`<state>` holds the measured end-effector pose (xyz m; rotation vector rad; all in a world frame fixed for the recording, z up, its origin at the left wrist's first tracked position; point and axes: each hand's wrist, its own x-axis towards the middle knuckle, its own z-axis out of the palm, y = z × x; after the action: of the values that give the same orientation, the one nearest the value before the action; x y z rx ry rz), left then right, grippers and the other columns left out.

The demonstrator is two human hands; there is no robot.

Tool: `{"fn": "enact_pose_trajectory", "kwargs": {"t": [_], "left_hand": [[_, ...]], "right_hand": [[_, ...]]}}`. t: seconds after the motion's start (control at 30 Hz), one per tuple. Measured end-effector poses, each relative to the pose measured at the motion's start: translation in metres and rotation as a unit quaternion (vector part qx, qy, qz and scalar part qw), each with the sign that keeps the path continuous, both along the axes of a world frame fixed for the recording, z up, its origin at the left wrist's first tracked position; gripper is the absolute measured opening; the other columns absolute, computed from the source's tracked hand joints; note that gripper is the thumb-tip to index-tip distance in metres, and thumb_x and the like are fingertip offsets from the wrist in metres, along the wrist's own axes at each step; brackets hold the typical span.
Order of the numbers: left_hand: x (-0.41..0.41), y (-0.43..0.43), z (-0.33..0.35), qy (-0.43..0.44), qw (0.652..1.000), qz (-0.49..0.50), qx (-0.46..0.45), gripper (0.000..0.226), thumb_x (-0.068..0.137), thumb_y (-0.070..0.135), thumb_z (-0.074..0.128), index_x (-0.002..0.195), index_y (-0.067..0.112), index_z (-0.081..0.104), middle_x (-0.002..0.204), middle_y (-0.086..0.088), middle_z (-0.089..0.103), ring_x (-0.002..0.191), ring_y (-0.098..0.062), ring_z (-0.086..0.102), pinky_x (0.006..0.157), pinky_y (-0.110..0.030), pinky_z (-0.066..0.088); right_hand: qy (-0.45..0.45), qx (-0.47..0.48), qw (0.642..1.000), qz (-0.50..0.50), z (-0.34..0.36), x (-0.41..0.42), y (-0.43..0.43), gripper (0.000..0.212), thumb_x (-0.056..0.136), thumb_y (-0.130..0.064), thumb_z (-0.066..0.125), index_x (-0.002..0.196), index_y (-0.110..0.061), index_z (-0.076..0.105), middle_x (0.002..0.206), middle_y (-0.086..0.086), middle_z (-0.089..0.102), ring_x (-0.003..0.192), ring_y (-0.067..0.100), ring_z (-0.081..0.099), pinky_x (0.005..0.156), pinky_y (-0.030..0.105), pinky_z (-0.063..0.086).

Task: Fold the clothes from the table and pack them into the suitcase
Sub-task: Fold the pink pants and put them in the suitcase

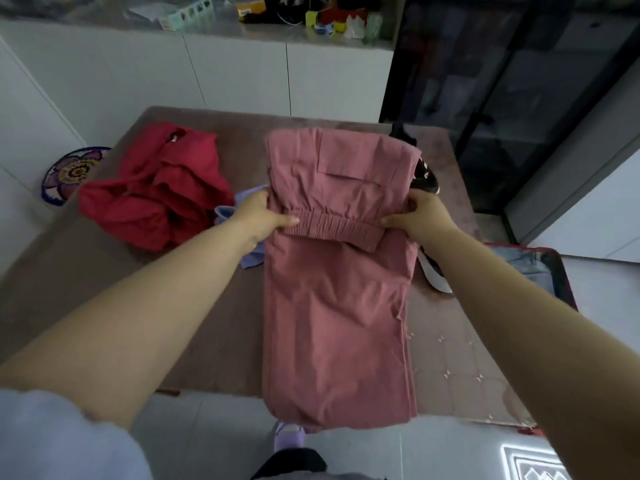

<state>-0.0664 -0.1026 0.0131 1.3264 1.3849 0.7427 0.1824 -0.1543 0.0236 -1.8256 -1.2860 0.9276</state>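
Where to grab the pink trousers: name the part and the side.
Pinch the pink trousers at both ends of the elastic band, left hand from the left, right hand from the right: the band lies crosswise on top, ends exposed.

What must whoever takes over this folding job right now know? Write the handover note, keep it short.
Hands: left hand and right hand each grip the elastic band of the pink trousers, mid-fold on the table.
Done: a pale blue item lies in the open suitcase, right of the table.
Left: finish folding the trousers, then fold the red garment, the lilac garment and the black-and-white garment, and pack them all.
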Motion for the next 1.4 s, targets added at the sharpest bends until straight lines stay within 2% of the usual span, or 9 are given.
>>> {"fn": "enact_pose_trajectory", "kwargs": {"t": [0.23, 0.33, 0.43, 0.57, 0.83, 0.97, 1.13, 1.23, 1.4], "left_hand": [[-0.014, 0.014, -0.046, 0.045, 0.998, -0.009, 0.037, 0.046, 0.072, -0.008, 0.073, 0.116, -0.006, 0.058, 0.106, -0.008, 0.060, 0.074, 0.006, 0.060, 0.066, -0.004, 0.043], [-0.035, -0.006, -0.079, 0.121, 0.989, -0.059, 0.060, 0.061, 0.081, 0.003, 0.069, 0.136, 0.005, 0.043, 0.134, -0.018, 0.049, 0.115, -0.019, 0.055, 0.088, -0.009, 0.038], [-0.063, -0.024, -0.111, 0.244, 0.879, -0.291, 0.287, 0.039, 0.082, 0.018, 0.049, 0.118, 0.025, 0.063, 0.122, -0.014, 0.062, 0.118, -0.025, 0.046, 0.110, -0.020, 0.018], [-0.090, -0.042, -0.140, 0.375, 0.745, -0.410, 0.369, 0.063, 0.067, 0.002, 0.032, 0.123, 0.021, 0.052, 0.120, -0.003, 0.064, 0.115, -0.022, 0.044, 0.113, -0.033, 0.008], [-0.038, -0.079, -0.103, 0.299, 0.826, -0.299, 0.372, 0.046, 0.092, 0.036, 0.035, 0.131, 0.021, 0.055, 0.134, 0.009, 0.053, 0.133, -0.017, 0.035, 0.117, -0.041, 0.006], [-0.018, -0.105, -0.128, 0.464, 0.765, -0.347, 0.282, 0.084, 0.076, 0.074, -0.016, 0.147, 0.029, -0.009, 0.155, 0.011, -0.004, 0.145, -0.020, -0.007, 0.110, -0.046, -0.020], [-0.038, -0.114, -0.160, 0.506, 0.726, -0.373, 0.278, 0.069, 0.093, 0.063, 0.002, 0.150, 0.025, 0.001, 0.153, 0.002, 0.026, 0.139, -0.029, 0.019, 0.110, -0.051, -0.004], [-0.038, -0.113, -0.150, 0.452, 0.782, -0.338, 0.265, 0.072, 0.083, 0.074, -0.004, 0.145, 0.039, -0.017, 0.157, 0.005, -0.001, 0.143, -0.020, -0.004, 0.111, -0.045, -0.019], [-0.054, -0.100, -0.140, 0.245, 0.969, -0.017, 0.008, 0.094, 0.086, 0.047, 0.058, 0.150, 0.009, 0.000, 0.156, -0.013, 0.015, 0.141, -0.032, 0.021, 0.115, -0.045, 0.017]], "right_hand": [[0.110, 0.055, 0.987, -0.106, -0.059, 0.001, 0.018, 0.019, 0.072, 0.017, 0.067, 0.077, -0.001, 0.062, 0.056, -0.013, 0.065, 0.054, -0.004, 0.057, 0.059, 0.016, 0.050], [0.086, 0.059, 0.991, -0.089, -0.073, -0.004, -0.018, 0.024, 0.074, 0.017, 0.066, 0.076, -0.007, 0.064, 0.058, -0.012, 0.063, 0.054, -0.010, 0.057, 0.058, 0.010, 0.046], [-0.041, 0.044, 0.998, 0.011, -0.114, -0.001, -0.063, 0.049, 0.069, 0.010, 0.060, 0.074, -0.038, 0.069, 0.096, 0.001, 0.064, 0.090, 0.000, 0.060, 0.083, 0.025, 0.047], [-0.277, 0.079, 0.955, 0.070, -0.152, 0.011, -0.107, 0.022, 0.064, -0.007, 0.055, 0.067, -0.025, 0.068, 0.107, 0.005, 0.068, 0.094, 0.036, 0.058, 0.083, 0.048, 0.046], [-0.333, 0.124, 0.926, 0.122, -0.115, -0.061, -0.113, 0.048, 0.084, -0.040, 0.046, 0.123, -0.016, 0.060, 0.130, 0.008, 0.059, 0.120, 0.032, 0.052, 0.109, 0.051, 0.027], [-0.439, 0.001, 0.871, 0.220, -0.146, -0.075, -0.120, 0.073, 0.084, -0.067, 0.030, 0.142, -0.023, 0.034, 0.143, 0.006, 0.047, 0.128, 0.033, 0.047, 0.109, 0.054, 0.029], [-0.460, -0.105, 0.849, 0.238, -0.165, -0.044, -0.135, 0.079, 0.088, -0.072, 0.002, 0.147, -0.026, 0.025, 0.150, 0.003, 0.037, 0.132, 0.028, 0.043, 0.111, 0.049, 0.025], [-0.392, -0.089, 0.878, 0.258, -0.157, -0.039, -0.133, 0.094, 0.074, -0.083, 0.006, 0.151, -0.030, 0.001, 0.159, -0.004, 0.002, 0.147, 0.021, 0.006, 0.116, 0.042, -0.001], [-0.230, 0.007, 0.971, 0.061, -0.148, -0.017, -0.126, 0.092, 0.073, -0.058, 0.059, 0.143, -0.004, 0.032, 0.151, 0.015, 0.029, 0.139, 0.033, 0.026, 0.111, 0.040, 0.018]]}}
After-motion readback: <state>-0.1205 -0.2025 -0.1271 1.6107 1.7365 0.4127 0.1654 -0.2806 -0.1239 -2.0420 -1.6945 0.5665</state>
